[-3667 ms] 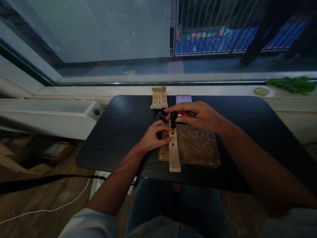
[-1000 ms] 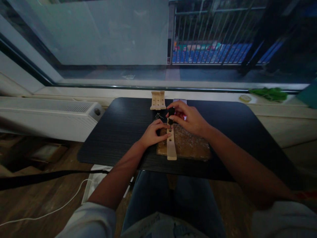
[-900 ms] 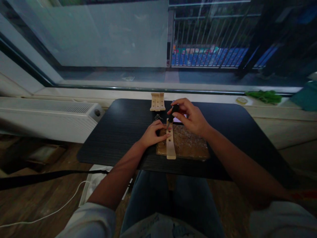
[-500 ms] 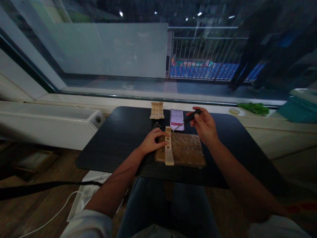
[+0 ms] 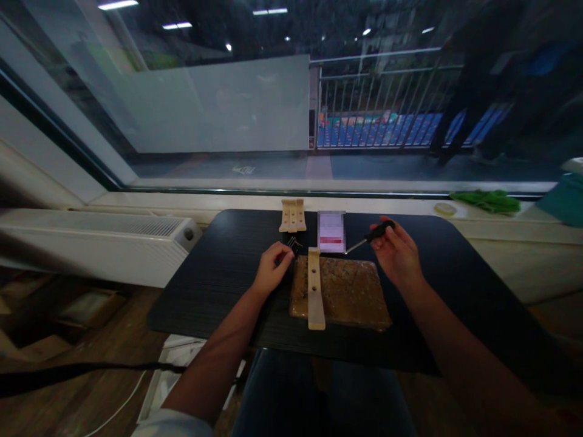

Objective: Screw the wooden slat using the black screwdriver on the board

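Note:
A pale wooden slat (image 5: 314, 291) with two holes lies lengthwise on a brown board (image 5: 346, 291) on the black table (image 5: 218, 267). My left hand (image 5: 270, 271) sits just left of the slat, its fingertips pinched at a small pile of dark metal screws (image 5: 294, 244). My right hand (image 5: 397, 255) hovers to the right of the slat, closed around a screwdriver (image 5: 371, 235) with a black handle, its tip pointing left toward a phone (image 5: 331, 231).
A stack of more wooden slats (image 5: 293, 215) lies at the table's far edge by the window sill. A white radiator (image 5: 91, 243) stands to the left. A green object (image 5: 485, 200) and a roll of tape (image 5: 444, 209) rest on the sill at right.
My right hand lifted the screwdriver off the slat's hole and swung it out to the right. My left hand left the slat and moved up to the screws.

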The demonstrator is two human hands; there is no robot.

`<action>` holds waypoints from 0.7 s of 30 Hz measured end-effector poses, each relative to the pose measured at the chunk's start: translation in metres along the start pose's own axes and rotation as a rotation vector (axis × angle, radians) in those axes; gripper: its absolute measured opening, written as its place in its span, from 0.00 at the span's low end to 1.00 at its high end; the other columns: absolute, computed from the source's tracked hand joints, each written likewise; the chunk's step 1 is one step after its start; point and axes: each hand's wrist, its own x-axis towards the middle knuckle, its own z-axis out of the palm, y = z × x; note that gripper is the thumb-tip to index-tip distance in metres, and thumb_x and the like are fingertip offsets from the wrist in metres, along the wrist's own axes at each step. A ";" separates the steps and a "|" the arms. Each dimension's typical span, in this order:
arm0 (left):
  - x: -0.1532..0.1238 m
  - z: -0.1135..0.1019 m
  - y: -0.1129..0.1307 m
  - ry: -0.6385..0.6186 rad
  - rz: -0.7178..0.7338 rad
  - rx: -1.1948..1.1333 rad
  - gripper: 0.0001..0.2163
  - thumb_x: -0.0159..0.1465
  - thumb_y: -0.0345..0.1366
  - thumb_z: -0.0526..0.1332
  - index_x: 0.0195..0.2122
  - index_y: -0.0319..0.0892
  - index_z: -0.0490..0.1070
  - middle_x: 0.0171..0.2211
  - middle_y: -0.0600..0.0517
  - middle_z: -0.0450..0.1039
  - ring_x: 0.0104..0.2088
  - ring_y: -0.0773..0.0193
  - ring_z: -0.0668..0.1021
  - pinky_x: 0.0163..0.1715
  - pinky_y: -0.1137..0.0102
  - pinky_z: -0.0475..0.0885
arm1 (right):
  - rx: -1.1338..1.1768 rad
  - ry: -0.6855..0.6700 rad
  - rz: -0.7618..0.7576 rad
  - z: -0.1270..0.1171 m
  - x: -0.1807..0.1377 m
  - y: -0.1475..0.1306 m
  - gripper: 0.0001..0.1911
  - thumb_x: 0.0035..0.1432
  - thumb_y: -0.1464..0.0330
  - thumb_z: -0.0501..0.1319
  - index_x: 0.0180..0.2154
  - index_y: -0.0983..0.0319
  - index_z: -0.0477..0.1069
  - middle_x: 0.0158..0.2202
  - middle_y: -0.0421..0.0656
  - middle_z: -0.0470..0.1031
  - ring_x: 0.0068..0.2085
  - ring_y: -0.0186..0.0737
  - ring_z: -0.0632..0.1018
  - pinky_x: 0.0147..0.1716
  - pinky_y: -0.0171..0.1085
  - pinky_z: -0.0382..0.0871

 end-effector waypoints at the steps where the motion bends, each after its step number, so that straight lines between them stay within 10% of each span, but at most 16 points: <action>1: 0.001 -0.001 -0.001 0.015 -0.022 -0.003 0.11 0.62 0.39 0.56 0.25 0.40 0.68 0.23 0.54 0.64 0.26 0.66 0.67 0.29 0.72 0.63 | 0.013 0.017 0.005 0.000 0.000 0.000 0.16 0.39 0.66 0.73 0.34 0.59 0.76 0.28 0.40 0.79 0.23 0.27 0.70 0.20 0.28 0.64; 12: 0.005 -0.009 -0.008 0.039 -0.147 0.049 0.11 0.61 0.40 0.55 0.26 0.40 0.69 0.23 0.54 0.70 0.26 0.66 0.71 0.29 0.72 0.67 | 0.049 0.086 0.028 -0.009 0.007 0.004 0.11 0.42 0.69 0.71 0.32 0.60 0.76 0.27 0.40 0.79 0.23 0.26 0.70 0.20 0.26 0.64; 21: 0.028 -0.032 -0.010 -0.256 -0.257 0.422 0.05 0.57 0.35 0.61 0.29 0.41 0.74 0.28 0.52 0.77 0.29 0.64 0.76 0.33 0.70 0.71 | 0.061 0.106 0.029 -0.009 0.007 0.005 0.10 0.45 0.70 0.69 0.33 0.61 0.76 0.27 0.41 0.79 0.23 0.26 0.69 0.21 0.26 0.64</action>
